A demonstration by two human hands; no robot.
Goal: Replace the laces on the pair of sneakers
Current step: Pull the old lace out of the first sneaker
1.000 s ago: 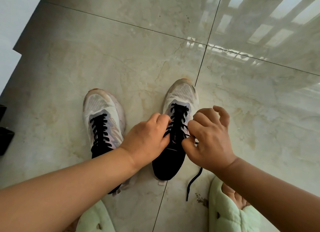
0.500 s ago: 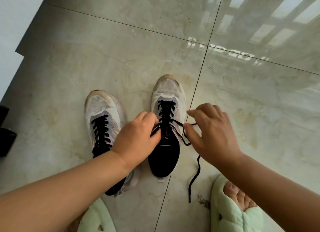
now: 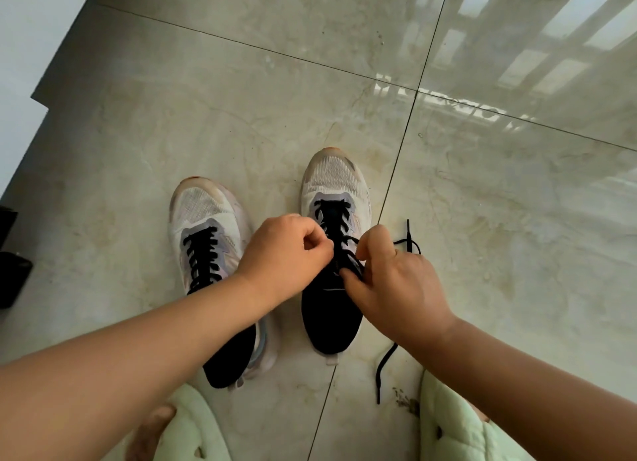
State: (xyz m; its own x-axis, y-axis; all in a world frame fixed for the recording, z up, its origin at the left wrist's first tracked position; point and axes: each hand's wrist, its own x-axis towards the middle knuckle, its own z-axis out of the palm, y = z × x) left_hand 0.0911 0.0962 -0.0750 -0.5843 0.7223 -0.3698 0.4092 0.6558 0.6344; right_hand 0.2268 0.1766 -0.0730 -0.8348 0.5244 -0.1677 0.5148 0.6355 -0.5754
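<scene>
Glossy beige marble-look floor tiles (image 3: 241, 115) fill the view from the head camera, looking straight down. 2 white mesh sneakers with black linings stand side by side on the tiles, toes pointing away from the person. The left sneaker (image 3: 206, 226) is fully threaded with a black lace (image 3: 201, 259) in neat crossings, and its heel is partly hidden by the left forearm. The right sneaker (image 3: 336, 198) sits just beside it, a little further forward, with a second black lace (image 3: 332, 215) crossing its upper eyelets.

Both hands meet over the tongue of the right sneaker. The left hand (image 3: 284, 257) is curled into a loose fist, thumb and forefinger pinched on the lace. The right hand (image 3: 396, 284) is curled too, its thumb and forefinger gripping another strand of the same lace. One free lace end (image 3: 408, 234) loops out just past the right hand's knuckles; another end (image 3: 384, 371) trails on the tile below the right wrist.

No brand mark or writing can be read on either shoe.

Pale green quilted slippers (image 3: 458, 426) show at the bottom edge. A dark object (image 3: 12, 274) sits at the left edge, too cropped to identify.
</scene>
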